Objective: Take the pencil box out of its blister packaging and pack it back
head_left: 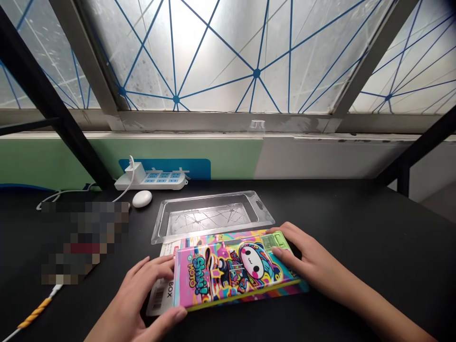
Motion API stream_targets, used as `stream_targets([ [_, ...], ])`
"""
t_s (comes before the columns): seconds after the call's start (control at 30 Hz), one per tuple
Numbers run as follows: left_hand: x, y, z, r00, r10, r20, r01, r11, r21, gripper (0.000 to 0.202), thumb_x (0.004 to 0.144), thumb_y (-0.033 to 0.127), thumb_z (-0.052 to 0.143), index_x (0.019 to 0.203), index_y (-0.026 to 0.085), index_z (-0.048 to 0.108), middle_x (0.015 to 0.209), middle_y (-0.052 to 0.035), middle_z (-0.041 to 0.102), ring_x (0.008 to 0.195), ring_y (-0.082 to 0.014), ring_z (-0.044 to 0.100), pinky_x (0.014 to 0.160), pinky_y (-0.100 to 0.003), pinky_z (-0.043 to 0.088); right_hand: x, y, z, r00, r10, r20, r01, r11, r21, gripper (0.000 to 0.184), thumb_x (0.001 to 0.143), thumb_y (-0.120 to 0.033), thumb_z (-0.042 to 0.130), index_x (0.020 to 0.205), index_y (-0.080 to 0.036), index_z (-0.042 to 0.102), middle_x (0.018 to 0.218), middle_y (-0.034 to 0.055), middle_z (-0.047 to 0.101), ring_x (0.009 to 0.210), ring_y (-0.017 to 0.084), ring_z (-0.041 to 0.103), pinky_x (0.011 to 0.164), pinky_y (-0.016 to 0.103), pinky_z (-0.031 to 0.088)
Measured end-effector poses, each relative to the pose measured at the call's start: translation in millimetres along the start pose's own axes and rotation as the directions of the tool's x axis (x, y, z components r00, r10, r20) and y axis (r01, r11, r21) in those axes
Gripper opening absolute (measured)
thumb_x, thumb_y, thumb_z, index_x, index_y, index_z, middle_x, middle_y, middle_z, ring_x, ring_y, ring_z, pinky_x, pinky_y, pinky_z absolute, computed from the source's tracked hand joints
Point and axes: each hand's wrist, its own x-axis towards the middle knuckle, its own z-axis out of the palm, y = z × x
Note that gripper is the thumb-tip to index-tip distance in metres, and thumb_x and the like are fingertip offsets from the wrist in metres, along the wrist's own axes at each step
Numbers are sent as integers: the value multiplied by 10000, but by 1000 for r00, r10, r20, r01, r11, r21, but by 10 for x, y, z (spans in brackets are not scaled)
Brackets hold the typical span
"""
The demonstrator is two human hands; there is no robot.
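Head view: the cartoon box (228, 274) lies between left grip (147, 289) and right grip (306, 251), each pinching one end.

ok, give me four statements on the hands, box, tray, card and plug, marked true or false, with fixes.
1. The left hand and right hand both touch the colourful box. True.
2. The clear tray is in the right hand. False: it lies on the desk, beyond the box.
3. A white plug sits in the power strip. True.
4. The box hides the whole card. False: its left part shows.
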Motion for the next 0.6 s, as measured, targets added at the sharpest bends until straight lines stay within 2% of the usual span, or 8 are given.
stream_targets([
  [0.1,10,-55,16,1000,-4,-27,5,999,37,604,862,554,716,1394,355,513,1450,-32,628,1283,-295,638,1060,-404,550,13,44,4,1000,-22,-19,22,1000,-12,396,995,-555,490,1224,-257,615,1150,73,623,1073,260,627,925,389,525],
  [0.2,21,-51,35,1000,0,28,-1,998,57,784,880,491,706,1556,387,322,1526,-37,557,1322,-311,608,1087,-451,524,10,72,5,997,-71,-36,69,996,-58,393,1003,-524,497,1292,-274,588,1264,85,595,1187,265,573,1010,412,489],
  [0.3,19,-23,41,998,-12,69,9,999,47,859,912,453,669,1613,395,175,1548,-49,530,1369,-324,561,1142,-522,447,-4,24,6,991,-130,-45,120,977,-176,344,1023,-475,471,1254,-266,616,1278,97,615,1200,281,553,1013,457,472],
  [0.4,22,-22,28,996,-6,95,3,1000,29,930,912,445,674,1632,392,87,1515,-62,565,1365,-327,562,1126,-529,455,1,-125,78,972,-214,-93,166,913,-373,290,1032,-367,450,1204,-233,641,1219,114,666,1116,302,583,928,499,473],
  [0.5,31,-30,16,995,-3,99,2,1000,15,970,905,430,691,1636,391,55,1492,-63,588,1355,-318,574,1121,-519,459,63,-351,266,935,-336,-111,246,843,-479,260,1026,-273,447,1188,-205,639,1164,114,694,1066,299,605,923,513,451],
  [0.6,39,-12,9,996,-3,90,4,1000,-4,984,904,398,701,1636,395,43,1476,-52,607,1348,-299,585,1130,-494,456,177,-567,500,914,-396,-87,306,814,-493,235,1025,-242,443,1143,-176,634,1077,118,685,1005,291,606,894,494,467],
])
